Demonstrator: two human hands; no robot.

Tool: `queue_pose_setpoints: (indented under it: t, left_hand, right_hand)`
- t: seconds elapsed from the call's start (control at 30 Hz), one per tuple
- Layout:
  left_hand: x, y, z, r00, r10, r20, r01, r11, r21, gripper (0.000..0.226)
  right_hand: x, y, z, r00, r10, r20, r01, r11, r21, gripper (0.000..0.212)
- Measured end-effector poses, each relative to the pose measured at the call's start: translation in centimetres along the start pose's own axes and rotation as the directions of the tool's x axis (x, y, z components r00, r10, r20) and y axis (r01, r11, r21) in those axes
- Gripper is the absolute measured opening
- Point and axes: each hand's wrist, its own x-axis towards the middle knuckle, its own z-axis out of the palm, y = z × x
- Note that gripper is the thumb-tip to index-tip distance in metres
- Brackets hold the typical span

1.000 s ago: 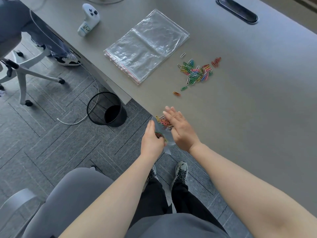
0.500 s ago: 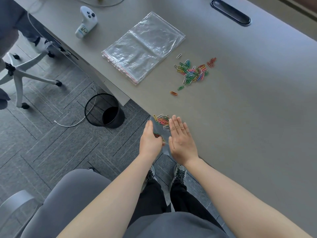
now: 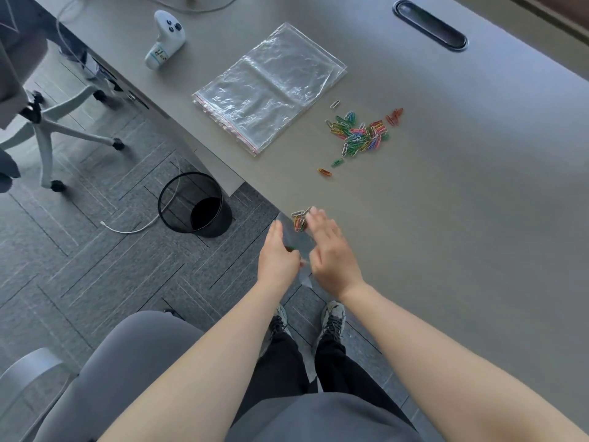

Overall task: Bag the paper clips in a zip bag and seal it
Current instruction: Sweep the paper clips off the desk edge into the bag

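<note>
My left hand [image 3: 277,258] holds a small clear zip bag [image 3: 298,242] just below the desk's front edge; a few clips show inside it. My right hand [image 3: 331,250] lies flat on the desk with straight fingers against a small heap of coloured paper clips [image 3: 299,218] at the edge, above the bag's mouth. A larger pile of coloured paper clips [image 3: 360,134] lies farther back on the grey desk [image 3: 462,202], with stray clips around it. A stack of clear zip bags [image 3: 267,87] lies to its left.
A white game controller [image 3: 165,38] rests at the desk's far left. A black cable slot [image 3: 430,25] is set in the desk at the back. A black mesh bin [image 3: 194,204], a white cable and an office chair [image 3: 44,119] stand on the floor.
My right hand has slid the small heap of clips toward the desk edge and angled left over the bag. The left hand keeps the bag at the edge.
</note>
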Motion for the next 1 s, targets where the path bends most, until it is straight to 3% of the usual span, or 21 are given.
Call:
queue_pose_setpoints:
  t: [0.1,0.23,0.43,0.6,0.8,1.0]
  left_hand:
    - [0.0,-0.1,0.1,1.0,0.012,0.003,-0.012,0.999,-0.035,0.081]
    - [0.2,0.0,0.0,1.0,0.016,-0.006,-0.016,0.999,-0.036,0.082]
    - [0.2,0.6,-0.4,1.0,0.007,-0.022,-0.006,0.999,0.031,0.077]
    - [0.3,0.4,-0.5,1.0,0.008,-0.019,-0.007,0.999,0.035,0.076]
    - [1.0,-0.2,-0.2,1.0,-0.014,-0.009,0.014,0.999,-0.037,0.08]
    - [1.6,0.7,0.2,0.998,-0.039,-0.049,0.038,0.999,-0.026,0.082]
  right_hand:
    - [2.8,0.1,-0.9,0.997,0.045,0.07,-0.043,0.999,-0.032,0.069]
    - [3.8,0.4,-0.9,0.97,-0.057,0.236,0.095,0.984,-0.152,0.071]
    - [1.2,1.1,0.6,0.951,-0.171,0.257,0.216,0.963,-0.159,0.066]
    - [-0.1,0.6,0.8,0.97,-0.199,0.139,0.203,0.979,-0.018,0.058]
    - [2.9,1.5,-1.8,0.994,0.034,-0.099,-0.029,0.998,0.05,0.065]
    - [8.5,3.7,-6.3,0.972,0.178,-0.156,-0.184,0.983,-0.023,0.064]
